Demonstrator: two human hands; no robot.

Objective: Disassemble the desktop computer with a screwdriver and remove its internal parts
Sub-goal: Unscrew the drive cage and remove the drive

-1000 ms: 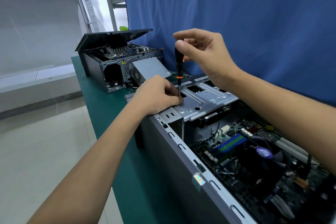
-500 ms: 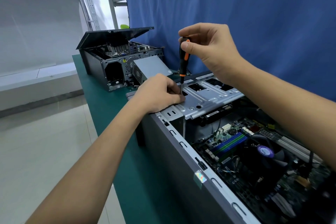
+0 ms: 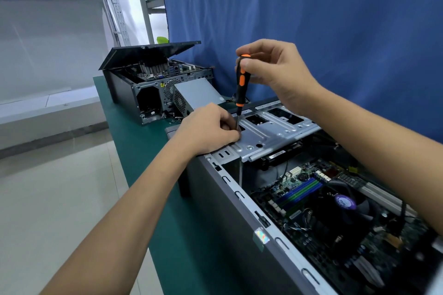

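Observation:
An open desktop computer case lies on its side on the green table, its motherboard exposed. At the case's far end sits a silver drive bracket. My right hand pinches the top of a black and orange screwdriver, held upright with its tip down on the bracket's left part. My left hand rests on the case's corner, fingers curled around the screwdriver's shaft near the tip. The screw itself is hidden by my fingers.
A second opened computer case with a raised lid stands farther back on the green table, a grey power supply leaning beside it. A blue cloth hangs behind. The table's left edge drops to a tiled floor.
My right hand has shifted its grip on the screwdriver handle's top, as if turning it. The left hand stays at the tip. The view has tilted slightly.

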